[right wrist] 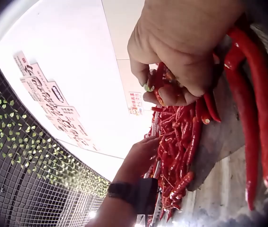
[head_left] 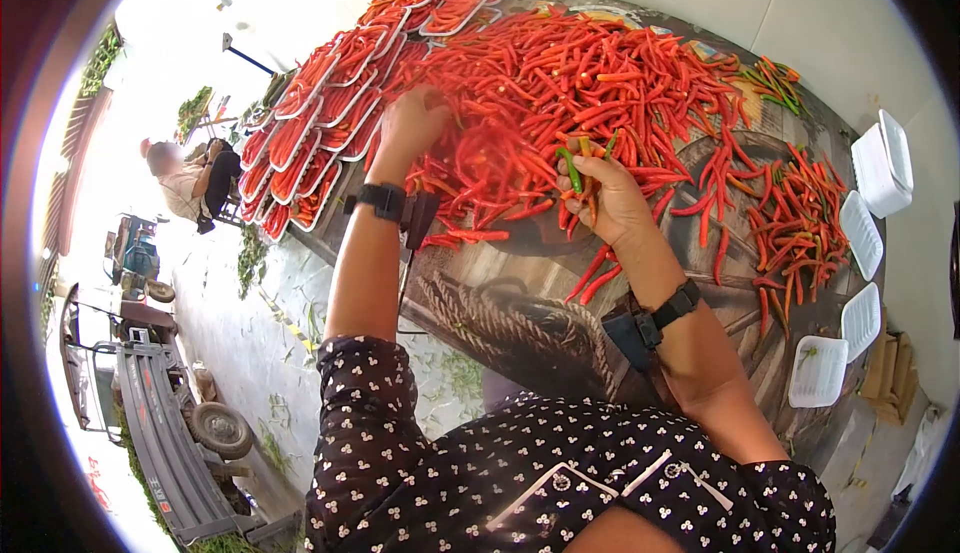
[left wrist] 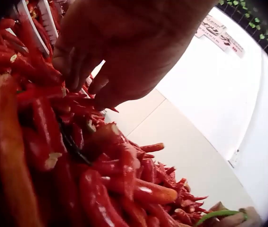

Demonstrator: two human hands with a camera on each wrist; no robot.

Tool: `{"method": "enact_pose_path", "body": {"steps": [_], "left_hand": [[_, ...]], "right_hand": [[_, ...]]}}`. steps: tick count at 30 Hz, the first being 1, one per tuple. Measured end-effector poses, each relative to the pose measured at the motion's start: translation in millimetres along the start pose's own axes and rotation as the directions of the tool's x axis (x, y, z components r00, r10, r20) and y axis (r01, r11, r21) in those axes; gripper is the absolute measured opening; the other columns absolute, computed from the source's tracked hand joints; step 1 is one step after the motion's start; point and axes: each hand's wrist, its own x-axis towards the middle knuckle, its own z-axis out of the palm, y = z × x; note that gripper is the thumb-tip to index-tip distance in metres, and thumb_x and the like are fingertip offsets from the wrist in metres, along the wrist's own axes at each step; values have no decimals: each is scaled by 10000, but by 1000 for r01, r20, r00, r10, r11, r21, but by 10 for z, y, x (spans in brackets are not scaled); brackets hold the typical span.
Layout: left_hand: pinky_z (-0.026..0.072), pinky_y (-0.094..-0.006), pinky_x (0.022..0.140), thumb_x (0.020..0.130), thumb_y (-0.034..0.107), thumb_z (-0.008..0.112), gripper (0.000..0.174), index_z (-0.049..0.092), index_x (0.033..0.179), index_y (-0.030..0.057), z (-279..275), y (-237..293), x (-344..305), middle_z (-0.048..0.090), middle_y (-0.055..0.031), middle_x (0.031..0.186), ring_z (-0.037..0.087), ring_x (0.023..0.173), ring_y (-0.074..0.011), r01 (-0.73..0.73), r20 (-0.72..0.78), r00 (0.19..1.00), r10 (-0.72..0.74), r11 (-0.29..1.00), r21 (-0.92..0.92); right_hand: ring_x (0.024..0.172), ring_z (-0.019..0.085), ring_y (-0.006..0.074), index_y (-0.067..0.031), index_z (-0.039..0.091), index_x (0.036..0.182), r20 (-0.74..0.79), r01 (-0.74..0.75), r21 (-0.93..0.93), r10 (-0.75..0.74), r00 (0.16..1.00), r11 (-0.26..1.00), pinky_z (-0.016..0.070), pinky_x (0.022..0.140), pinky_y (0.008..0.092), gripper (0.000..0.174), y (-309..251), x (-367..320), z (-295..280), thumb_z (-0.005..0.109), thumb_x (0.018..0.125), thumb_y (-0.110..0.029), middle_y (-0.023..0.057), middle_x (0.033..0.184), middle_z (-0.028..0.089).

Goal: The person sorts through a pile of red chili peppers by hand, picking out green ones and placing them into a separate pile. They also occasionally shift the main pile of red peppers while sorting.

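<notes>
Left hand [head_left: 410,123]: fingers bent down into the pile of red chillies [head_left: 600,73] on the table [head_left: 520,273]; whether it gripped any could not be told. Right hand [head_left: 612,203]: fingers curled round a bunch of chillies [head_left: 580,168], red with one green, at the pile's near edge. Filled trays [head_left: 320,103] lay left, empty white trays [head_left: 862,235] right.

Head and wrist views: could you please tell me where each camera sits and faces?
Head: on the head, facing down at the chilli pile; left hand, right hand, forearms show.
Left wrist: below the wrist, facing along the palm across the pile.
Right wrist: below the wrist, facing past fingers gripping red chillies.
Both wrist views catch the other hand.
</notes>
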Motion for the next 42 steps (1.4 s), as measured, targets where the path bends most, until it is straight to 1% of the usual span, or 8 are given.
{"method": "enact_pose_path", "body": {"steps": [8,15,17,23,29,35,38,42], "left_hand": [[458,-384,719,675,240,562,273,629,877,69,121,76,194,631,-134,841,599,813,-289,-51,211,977,44,998,30],[467,-319,675,689,186,562,207,638,835,61,-150,522,86,640,-87,757,616,737,-214,-59,5,998,62,969,-239],[449,-236,609,772,93,570,155,605,888,-3,-161,712,-27,605,-44,759,557,685,-88,-202,98,957,275,867,-455],[471,-280,640,753,78,508,195,601,906,-1,-22,1212,-370,626,-86,754,608,712,-161,-7,548,746,378,828,-561],[465,-309,656,669,85,563,247,606,903,17,-75,1249,-398,603,-110,813,588,731,-191,-429,391,672,629,761,-487],[431,-292,690,699,111,626,187,589,863,28,-132,1284,-315,560,-71,816,545,753,-169,-427,404,744,532,844,-324],[425,-270,649,730,105,605,147,586,840,10,-183,1367,-270,562,-55,755,533,693,-135,-284,279,892,355,922,-263],[429,-265,630,742,107,589,160,586,849,-11,-107,1480,-211,579,-50,734,535,671,-118,-267,424,819,388,910,-318]], "right_hand": [[676,597,174,-80,361,1262,85,37,-11,-36,996,999,463,453,237,463,-5,-21,5,497,821,-53,80,849,580],[697,592,158,-81,485,1156,74,6,5,-6,997,1000,453,466,232,348,-5,2,-41,548,814,-90,60,857,590],[705,587,151,-83,511,1129,79,3,3,-3,997,1000,448,472,228,323,-6,7,-44,562,810,-101,54,857,592],[727,574,138,-96,544,985,55,-28,49,25,998,998,407,478,219,187,-5,15,-90,586,806,-130,41,846,592],[625,536,103,-119,557,935,27,-21,38,20,999,999,392,452,211,167,-22,-40,-9,608,782,-162,-2,752,564],[628,543,166,-106,550,949,63,4,121,-12,998,993,375,462,236,397,-27,-22,2,506,815,-477,44,785,571],[640,556,204,-117,544,974,61,-17,137,9,998,990,367,472,257,494,-55,-37,25,449,799,-569,85,867,595],[657,592,209,-91,549,1009,91,-10,151,-4,996,988,386,441,265,535,-40,-40,-2,406,827,-574,29,775,580]]}}
